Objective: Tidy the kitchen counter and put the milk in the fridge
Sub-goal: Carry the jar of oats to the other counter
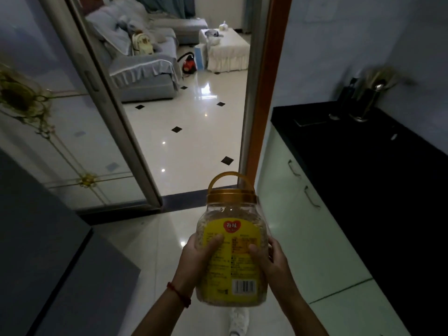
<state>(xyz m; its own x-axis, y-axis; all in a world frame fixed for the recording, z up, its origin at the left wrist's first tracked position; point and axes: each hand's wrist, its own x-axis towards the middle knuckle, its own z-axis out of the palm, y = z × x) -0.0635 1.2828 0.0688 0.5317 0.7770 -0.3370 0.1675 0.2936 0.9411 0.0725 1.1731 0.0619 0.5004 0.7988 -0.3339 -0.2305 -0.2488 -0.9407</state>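
1. Clear plastic jar, gold screw lid with a hoop handle standing up, yellow label with a red heart mark and a barcode at its lower right; pale grainy contents fill it. It is held in the air above the floor tiles, tilted with the lid away from the person, resting on nothing.
2. Left hand: fingers wrapped round the jar's left side, thumb pressed flat on the label. Red cord bracelet on that wrist.
3. Right hand: clamped on the jar's right side, thumb on the label edge, fingers curled behind (fingertips hidden by the jar).
4. Black kitchen counter runs along the right; near its far end stand a dark knife block and a metal utensil holder with a ladle and chopsticks, side by side against the wall. Pale green cabinet doors with metal handles below the counter's front edge.
5. Dark grey appliance surface fills the lower left (fridge or not: cannot tell). No milk container identifiable.
6. Ahead: open sliding glass door with gold pattern, on the left of the doorway; orange-brown door frame on the right. Jar is short of the threshold.
7. Beyond: grey sofa, white covered low table, small red vacuum cleaner on the glossy tiles.
8. White shoe under the jar.
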